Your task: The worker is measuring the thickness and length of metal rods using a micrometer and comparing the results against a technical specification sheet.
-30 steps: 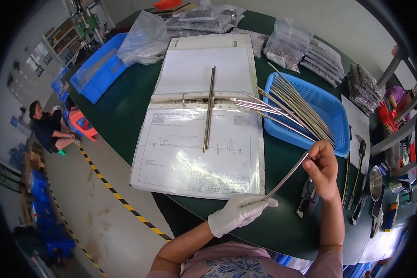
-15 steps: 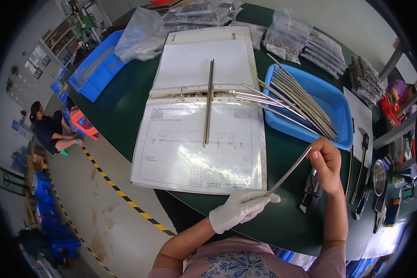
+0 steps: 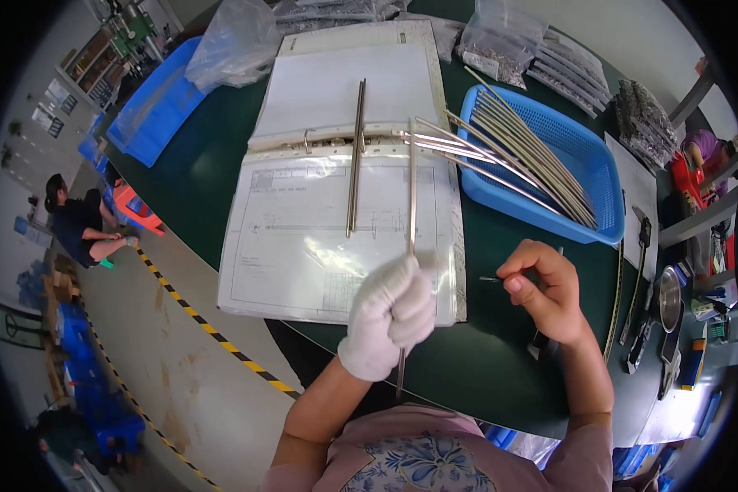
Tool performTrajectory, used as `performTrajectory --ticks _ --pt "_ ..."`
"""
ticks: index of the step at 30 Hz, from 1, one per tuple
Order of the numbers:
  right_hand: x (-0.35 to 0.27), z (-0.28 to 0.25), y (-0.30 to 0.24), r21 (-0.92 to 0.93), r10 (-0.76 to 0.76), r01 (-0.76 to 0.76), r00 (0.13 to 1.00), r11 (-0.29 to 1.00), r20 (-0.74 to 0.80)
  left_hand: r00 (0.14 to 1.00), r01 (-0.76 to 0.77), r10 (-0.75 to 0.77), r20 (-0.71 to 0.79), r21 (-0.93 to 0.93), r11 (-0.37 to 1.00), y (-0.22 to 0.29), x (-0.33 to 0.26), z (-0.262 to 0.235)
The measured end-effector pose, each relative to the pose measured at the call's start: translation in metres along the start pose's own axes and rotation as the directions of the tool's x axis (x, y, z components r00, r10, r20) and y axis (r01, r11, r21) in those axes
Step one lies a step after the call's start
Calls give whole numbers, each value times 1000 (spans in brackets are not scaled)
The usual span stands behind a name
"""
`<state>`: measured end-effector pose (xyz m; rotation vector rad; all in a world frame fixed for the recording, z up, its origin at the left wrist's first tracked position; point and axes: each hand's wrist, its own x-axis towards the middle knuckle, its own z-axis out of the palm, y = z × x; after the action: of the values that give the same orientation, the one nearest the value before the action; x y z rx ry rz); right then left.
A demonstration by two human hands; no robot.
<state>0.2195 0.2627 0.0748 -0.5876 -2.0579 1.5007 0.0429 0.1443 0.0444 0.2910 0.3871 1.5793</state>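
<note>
My left hand (image 3: 389, 316), in a white glove, is wrapped round a thin metal rod (image 3: 412, 197) that points away from me over the open ring binder. The rod's near end sticks out below the fist. My bare right hand (image 3: 549, 291) pinches a small, thin metal piece (image 3: 489, 280) between thumb and fingertips; its exact kind is too small to tell. Under the rod lies the binder (image 3: 303, 262), showing a technical drawing in a clear sleeve. Two more metal rods (image 3: 357, 164) rest side by side across its rings.
A blue plastic basket (image 3: 541, 225) at the right holds many rods (image 3: 533, 156), several jutting over its left rim. Bags of small parts (image 3: 500, 49) line the back. Calipers (image 3: 641, 238) and a metal bowl (image 3: 670, 297) lie far right; a blue bin (image 3: 143, 139) stands left.
My left hand has swung the rod upright in the picture and moved left, over the binder's near edge. My right hand has let go of the rod's end and now pinches the small piece.
</note>
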Motion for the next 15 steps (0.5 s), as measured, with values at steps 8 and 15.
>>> performTrajectory --ticks 8,15 --pt "-4 43 10 -95 -251 281 936 955 246 986 -88 141 91 -438 895 16 34 -27" --pt "-11 56 18 -75 -413 435 887 897 208 966 -91 210 151 -559 824 19 29 -43"
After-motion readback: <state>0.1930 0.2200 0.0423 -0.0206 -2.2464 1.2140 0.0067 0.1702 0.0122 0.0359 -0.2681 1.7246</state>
